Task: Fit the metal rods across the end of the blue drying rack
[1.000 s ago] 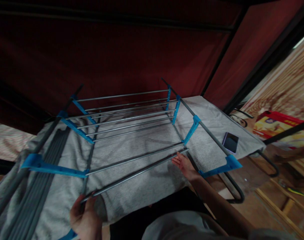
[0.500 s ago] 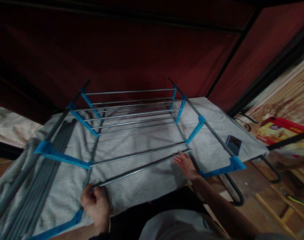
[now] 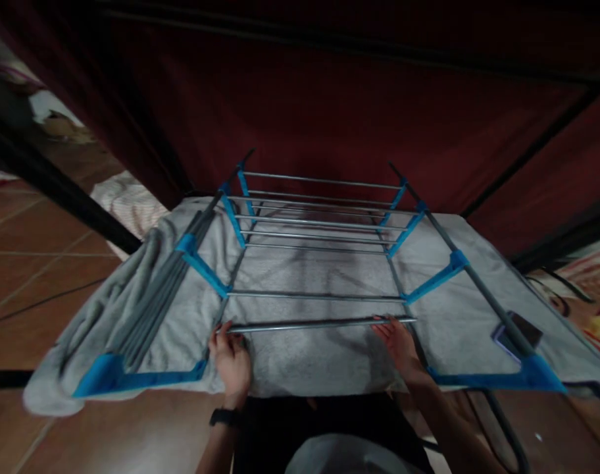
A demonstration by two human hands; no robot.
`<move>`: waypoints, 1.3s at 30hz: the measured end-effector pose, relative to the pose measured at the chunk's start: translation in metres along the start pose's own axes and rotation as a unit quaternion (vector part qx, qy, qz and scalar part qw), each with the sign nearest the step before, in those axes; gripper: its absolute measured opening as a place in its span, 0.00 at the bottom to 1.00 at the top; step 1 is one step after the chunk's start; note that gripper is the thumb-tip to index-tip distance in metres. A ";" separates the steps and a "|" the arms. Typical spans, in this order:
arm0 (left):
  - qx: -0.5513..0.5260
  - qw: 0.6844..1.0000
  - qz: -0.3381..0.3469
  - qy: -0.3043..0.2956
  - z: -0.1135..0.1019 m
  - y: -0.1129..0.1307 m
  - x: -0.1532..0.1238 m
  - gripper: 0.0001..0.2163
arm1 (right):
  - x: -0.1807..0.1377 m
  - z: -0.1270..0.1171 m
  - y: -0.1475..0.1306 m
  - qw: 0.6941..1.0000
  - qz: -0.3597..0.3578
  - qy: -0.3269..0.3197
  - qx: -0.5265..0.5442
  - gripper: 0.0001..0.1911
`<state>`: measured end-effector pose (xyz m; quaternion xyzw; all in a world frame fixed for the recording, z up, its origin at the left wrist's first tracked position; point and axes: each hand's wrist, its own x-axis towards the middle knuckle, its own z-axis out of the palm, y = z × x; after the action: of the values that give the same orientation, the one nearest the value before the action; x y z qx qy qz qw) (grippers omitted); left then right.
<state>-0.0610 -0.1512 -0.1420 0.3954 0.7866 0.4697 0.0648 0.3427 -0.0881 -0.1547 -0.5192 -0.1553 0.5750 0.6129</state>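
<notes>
At the left, on the grey blanket (image 3: 304, 362), lies a bundle of grey tubes (image 3: 164, 293), set side by side and apart from the crossbars; these look unused as they lie. Alongside runs the left side frame (image 3: 238, 263), its blue brackets already on the rails; the nearest left bracket (image 3: 147, 380) slants in towards the person.

Just inside it, the left hand (image 3: 233, 362) is curled narrow round the left end of the nearest bar (image 3: 304, 325), thumb and fingers meeting near the tip. That bar lies crosswise above the blanket, short of the nearest brackets and in front of the third crossbar (image 3: 314, 297), which spans both side frames. Behind that, several far crossbars (image 3: 322, 223) reach from bracket to bracket, so the far part appears built up and the near part less so.

The right hand (image 3: 399, 342) has its fingers gathered on the bar near its right end; the view is dim and soft here, so whether that end is seated in anything I cannot tell. Beyond stands the right side frame (image 3: 492, 303) with its nearest right bracket (image 3: 492, 380), and a phone (image 3: 524, 332) rests partly behind the rail.
</notes>
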 end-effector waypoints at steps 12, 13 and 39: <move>0.055 0.998 -0.003 -0.007 0.006 0.013 -0.012 0.21 | 0.015 -0.016 0.000 0.998 0.017 0.003 -0.053 0.04; 0.057 0.998 -0.002 -0.008 0.007 0.013 -0.012 0.21 | 0.015 -0.015 -0.001 0.998 0.022 0.007 -0.056 0.04; 0.110 0.989 0.097 -0.012 0.008 0.006 -0.009 0.18 | -0.002 0.003 -0.003 0.999 -0.017 -0.025 0.012 0.03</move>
<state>-0.0473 -0.1508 -0.1437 0.4804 0.7905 0.3796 -0.0151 0.3418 -0.0877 -0.1507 -0.4943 -0.1724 0.5796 0.6245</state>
